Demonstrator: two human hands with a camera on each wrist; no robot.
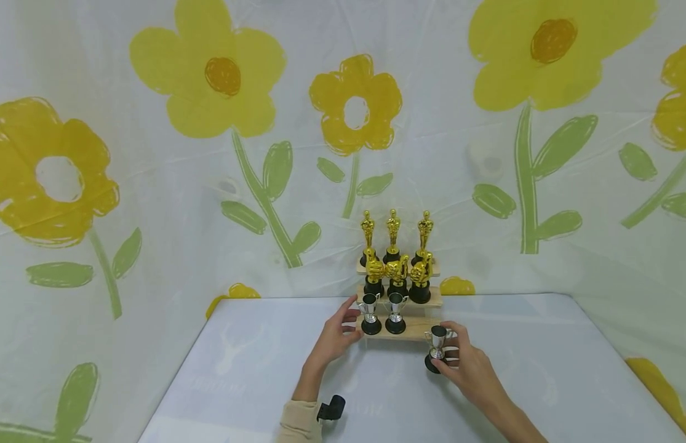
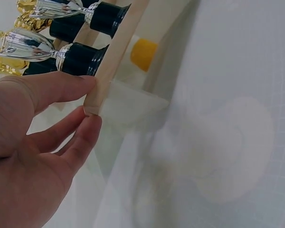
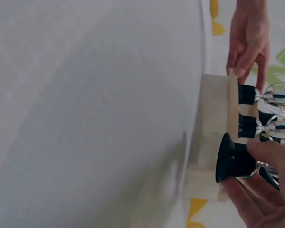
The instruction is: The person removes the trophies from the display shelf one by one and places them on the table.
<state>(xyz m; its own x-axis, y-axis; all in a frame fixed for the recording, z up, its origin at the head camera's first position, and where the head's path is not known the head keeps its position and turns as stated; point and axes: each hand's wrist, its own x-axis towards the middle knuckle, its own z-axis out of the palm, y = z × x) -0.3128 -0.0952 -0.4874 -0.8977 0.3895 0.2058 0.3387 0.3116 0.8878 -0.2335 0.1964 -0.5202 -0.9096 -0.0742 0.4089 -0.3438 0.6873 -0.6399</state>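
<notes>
A tiered wooden display stand carries small trophies on three steps. With thumb and fingers, my left hand grips the left end of the lowest board. Two silver trophy cups on black bases stand on that board, toward its left. My right hand pinches a third silver trophy cup by its black base. It is upright, just in front of the lowest board's right end. The right wrist view shows my thumb and fingers on either side of the base.
Gold thumbs-up trophies fill the middle step, and gold figure statuettes stand on the top one. The stand is at the back of the white table, against a flower-printed cloth. A black wrist device sits beside my left sleeve.
</notes>
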